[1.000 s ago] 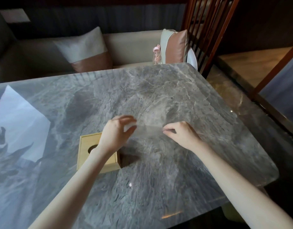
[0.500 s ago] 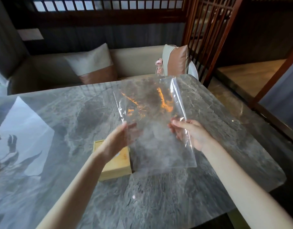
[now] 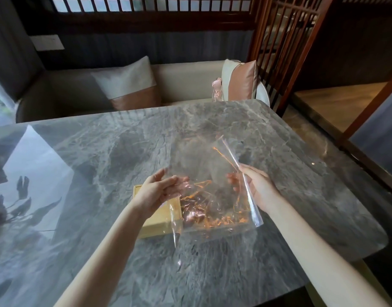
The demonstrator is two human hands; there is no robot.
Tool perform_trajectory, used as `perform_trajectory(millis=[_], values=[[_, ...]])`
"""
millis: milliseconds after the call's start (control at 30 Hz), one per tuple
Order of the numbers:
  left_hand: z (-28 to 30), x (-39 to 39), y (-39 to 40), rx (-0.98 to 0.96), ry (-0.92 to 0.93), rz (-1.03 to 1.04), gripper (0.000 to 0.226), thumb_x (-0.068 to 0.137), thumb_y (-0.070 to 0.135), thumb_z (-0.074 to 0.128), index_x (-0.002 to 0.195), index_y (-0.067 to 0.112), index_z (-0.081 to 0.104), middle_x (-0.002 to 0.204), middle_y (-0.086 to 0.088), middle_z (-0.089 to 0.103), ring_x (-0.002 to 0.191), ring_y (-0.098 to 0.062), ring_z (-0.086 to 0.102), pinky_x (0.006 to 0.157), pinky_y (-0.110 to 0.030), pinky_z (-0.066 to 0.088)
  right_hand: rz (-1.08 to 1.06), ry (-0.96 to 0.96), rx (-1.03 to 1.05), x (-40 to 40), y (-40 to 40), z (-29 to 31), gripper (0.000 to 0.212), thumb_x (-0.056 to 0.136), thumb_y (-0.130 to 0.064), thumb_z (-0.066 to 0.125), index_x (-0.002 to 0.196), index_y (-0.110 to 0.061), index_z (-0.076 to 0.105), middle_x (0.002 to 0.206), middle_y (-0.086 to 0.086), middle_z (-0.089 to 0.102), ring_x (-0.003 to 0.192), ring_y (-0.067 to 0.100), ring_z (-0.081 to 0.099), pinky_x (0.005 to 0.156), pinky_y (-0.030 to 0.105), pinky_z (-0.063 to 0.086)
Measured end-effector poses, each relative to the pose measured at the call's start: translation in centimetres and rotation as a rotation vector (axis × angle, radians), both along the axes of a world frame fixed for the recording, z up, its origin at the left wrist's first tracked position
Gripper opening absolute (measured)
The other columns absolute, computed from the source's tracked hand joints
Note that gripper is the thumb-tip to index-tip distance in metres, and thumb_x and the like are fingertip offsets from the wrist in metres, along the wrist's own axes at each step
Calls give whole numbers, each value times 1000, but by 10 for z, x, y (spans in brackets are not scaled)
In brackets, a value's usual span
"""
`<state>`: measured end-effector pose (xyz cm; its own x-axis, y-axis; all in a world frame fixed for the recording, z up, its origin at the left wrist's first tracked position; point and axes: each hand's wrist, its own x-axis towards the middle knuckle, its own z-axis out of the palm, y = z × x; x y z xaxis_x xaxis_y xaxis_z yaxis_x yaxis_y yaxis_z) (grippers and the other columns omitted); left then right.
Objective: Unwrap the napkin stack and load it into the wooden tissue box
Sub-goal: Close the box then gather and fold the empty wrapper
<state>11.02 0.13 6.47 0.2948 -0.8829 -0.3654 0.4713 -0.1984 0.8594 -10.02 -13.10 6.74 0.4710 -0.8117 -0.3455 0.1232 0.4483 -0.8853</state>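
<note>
Handling — clear wrapper [image 3: 212, 173] limp, weightless, slippery; my right hand [image 3: 260, 191] pinches its side edge, left hand [image 3: 156, 193] spread flat behind it.

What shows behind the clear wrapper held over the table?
Through the clear wrapper: the marble table, the right edge of the wooden tissue box, and fingers of the left hand and right hand. The left hand covers much of the box top.

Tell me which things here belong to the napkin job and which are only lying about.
For the job: clear plastic wrapper, pinched by the right hand, left hand at its edge; wooden tissue box on the marble table. No napkin stack shows.
Lying about: middle cushion and corner cushion on the sofa; small pink figure beside it.
</note>
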Motion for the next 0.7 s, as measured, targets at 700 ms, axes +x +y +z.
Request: perform_trajectory(millis=[700], values=[[14, -4, 2, 217, -1175, -71, 17, 73, 22, 74, 87, 13, 75, 89, -5, 69, 84, -14, 59, 65, -21, 38, 273, 680, -735, -22, -7, -1, 7, 71, -15, 72, 72, -22, 71, 82, -7, 68, 78, 4, 61, 66, 10, 41]])
